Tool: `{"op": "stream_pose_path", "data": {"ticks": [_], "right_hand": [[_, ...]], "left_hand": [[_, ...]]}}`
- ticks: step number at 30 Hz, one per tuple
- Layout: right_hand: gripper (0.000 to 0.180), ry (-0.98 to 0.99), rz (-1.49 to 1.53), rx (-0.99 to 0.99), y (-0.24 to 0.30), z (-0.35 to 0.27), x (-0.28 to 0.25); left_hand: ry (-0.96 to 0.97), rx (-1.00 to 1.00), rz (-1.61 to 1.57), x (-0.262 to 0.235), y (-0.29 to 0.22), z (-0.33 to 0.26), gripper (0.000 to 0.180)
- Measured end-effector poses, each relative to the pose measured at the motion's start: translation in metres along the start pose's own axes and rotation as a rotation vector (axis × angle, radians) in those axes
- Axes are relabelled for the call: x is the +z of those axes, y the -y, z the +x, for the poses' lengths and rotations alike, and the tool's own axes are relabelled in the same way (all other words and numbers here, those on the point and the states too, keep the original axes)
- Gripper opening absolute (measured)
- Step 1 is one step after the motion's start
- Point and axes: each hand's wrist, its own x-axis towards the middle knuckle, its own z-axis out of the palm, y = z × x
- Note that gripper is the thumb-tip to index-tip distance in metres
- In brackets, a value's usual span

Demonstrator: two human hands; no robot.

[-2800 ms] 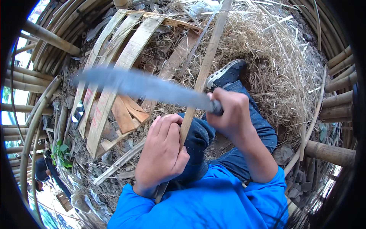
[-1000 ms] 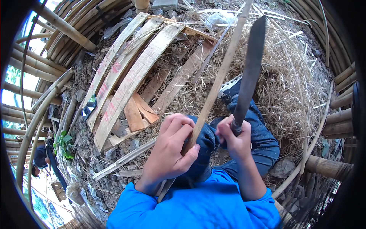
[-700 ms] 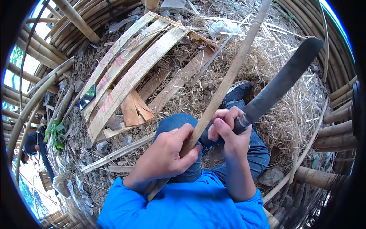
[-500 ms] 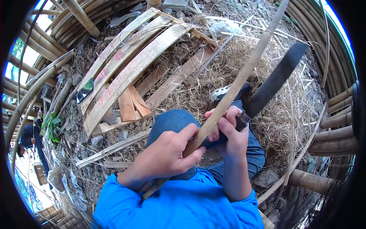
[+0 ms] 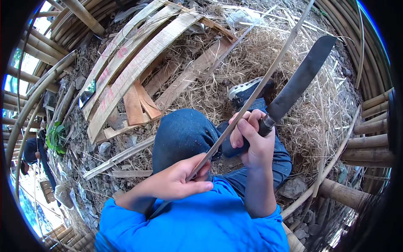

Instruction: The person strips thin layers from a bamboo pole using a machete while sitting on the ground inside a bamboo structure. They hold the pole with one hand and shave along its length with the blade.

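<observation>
A long bamboo strip [image 5: 268,74] slants from my lap up to the far right, its narrow edge showing. My left hand [image 5: 178,179] is closed around its lower part, in front of my blue shirt, thumb pointing right. In my right hand [image 5: 258,145] is the dark handle of a machete [image 5: 303,75], while the thumb and fingertips of that hand also rest against the strip. The broad dark blade points up and right, beside the strip and apart from it. Below the left hand, the strip's near end passes by my left forearm and is partly hidden.
Curved wooden planks [image 5: 142,63] lie on a frame at the far left, a phone-like dark object [image 5: 87,93] on them. Pale shavings [image 5: 306,138] cover the ground around my shoe [image 5: 247,90]. Bamboo poles [image 5: 369,143] line the right side. Another person [image 5: 31,150] is at the far left.
My left hand has moved down and left along the strip, toward my body. The strip has turned from its broad face to its narrow edge. The machete remains in my right hand.
</observation>
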Motion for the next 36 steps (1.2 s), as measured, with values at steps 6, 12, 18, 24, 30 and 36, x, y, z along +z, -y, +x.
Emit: {"op": "stream_pose_path", "data": {"ticks": [6, 12, 18, 24, 30, 36], "right_hand": [[0.033, -0.028, -0.271, -0.009, 0.004, -0.008, -0.007], [0.03, -0.043, -0.93, -0.065, 0.016, -0.039, -0.022], [0.016, -0.01, -1.473, -0.213, 0.016, -0.042, -0.027], [0.018, -0.007, -1.597, -0.286, 0.02, -0.04, -0.034], [0.022, -0.042, -1.659, -0.326, 0.013, -0.027, -0.042], [0.027, -0.066, -1.673, -0.345, 0.009, -0.021, -0.044]], "left_hand": [[-0.144, 0.063, 0.529, 0.005, -0.009, 0.011, 0.018], [-0.269, 0.092, 0.758, 0.019, -0.008, 0.028, 0.02], [-0.349, 0.115, 0.871, 0.023, -0.009, 0.037, 0.022], [-0.315, 0.054, 0.941, 0.024, -0.01, 0.042, 0.024], [-0.363, 0.09, 0.933, 0.021, -0.003, 0.045, 0.024], [-0.354, 0.013, 0.89, 0.02, -0.007, 0.044, 0.023]]}}
